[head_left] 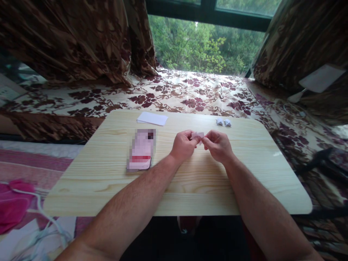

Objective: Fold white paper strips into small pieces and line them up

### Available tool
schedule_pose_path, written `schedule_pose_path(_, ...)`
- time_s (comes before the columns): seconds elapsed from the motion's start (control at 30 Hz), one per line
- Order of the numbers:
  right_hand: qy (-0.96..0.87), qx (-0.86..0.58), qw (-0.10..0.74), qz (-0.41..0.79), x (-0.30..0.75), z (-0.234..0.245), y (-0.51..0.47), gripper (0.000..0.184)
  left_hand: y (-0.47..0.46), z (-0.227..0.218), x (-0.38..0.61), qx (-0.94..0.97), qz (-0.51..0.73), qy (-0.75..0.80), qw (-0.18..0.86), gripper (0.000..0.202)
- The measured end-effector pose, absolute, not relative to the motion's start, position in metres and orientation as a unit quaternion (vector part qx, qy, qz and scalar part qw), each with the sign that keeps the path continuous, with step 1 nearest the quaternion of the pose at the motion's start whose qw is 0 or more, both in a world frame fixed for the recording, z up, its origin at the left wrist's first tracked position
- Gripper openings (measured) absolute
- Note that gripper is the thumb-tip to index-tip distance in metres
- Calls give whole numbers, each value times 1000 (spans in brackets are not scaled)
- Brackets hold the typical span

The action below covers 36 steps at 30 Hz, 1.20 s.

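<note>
Above the middle of the wooden table (201,181), both my hands meet at a small piece of folded white paper (198,135). My left hand (184,146) pinches its left side between thumb and fingers. At the paper's right edge, the thumb and forefinger of my right hand (218,145) are closed on it. Part of the paper is covered by the fingers, so its full shape cannot be made out. Two small folded paper pieces (223,122) with pointed tops stand side by side beyond my right hand.
A stack of white paper slips (152,118) lies at the table's far left. Nearer sits a phone (141,149), its surface pixelated. Past the table is a ledge with floral cloth (187,92). A white lamp (322,78) stands right; white cables (40,206) hang at left.
</note>
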State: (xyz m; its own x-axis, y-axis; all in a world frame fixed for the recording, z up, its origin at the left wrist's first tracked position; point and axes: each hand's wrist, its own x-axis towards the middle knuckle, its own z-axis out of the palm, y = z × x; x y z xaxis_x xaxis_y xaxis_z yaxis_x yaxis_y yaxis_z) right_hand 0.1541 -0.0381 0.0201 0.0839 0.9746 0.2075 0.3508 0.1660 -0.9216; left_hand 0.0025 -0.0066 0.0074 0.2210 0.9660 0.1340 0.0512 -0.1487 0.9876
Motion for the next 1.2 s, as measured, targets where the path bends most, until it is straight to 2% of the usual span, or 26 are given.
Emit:
schedule_pose_path(0.13,-603,-569,481,284,158,19,-38,22,-7,6,1,632,464,432,446,22)
schedule_pose_path(0.47,-556,-513,578,306,163,17,-33,24,-4,3,1,630,484,381,474,23)
schedule_pose_path(0.7,-623,-503,559,216,162,24,-37,10,-4,3,1,638,506,387,432,15)
schedule_pose_path(0.97,-627,-506,555,207,161,24,-38,11,-4,5,1,612,521,399,440,20)
schedule_pose_path(1.07,-601,-496,578,242,160,22,-38,13,-4,6,3,575,518,407,486,29)
schedule_pose_path(1.2,-572,-478,598,295,159,20,-39,14,-4,13,2,442,482,387,650,32)
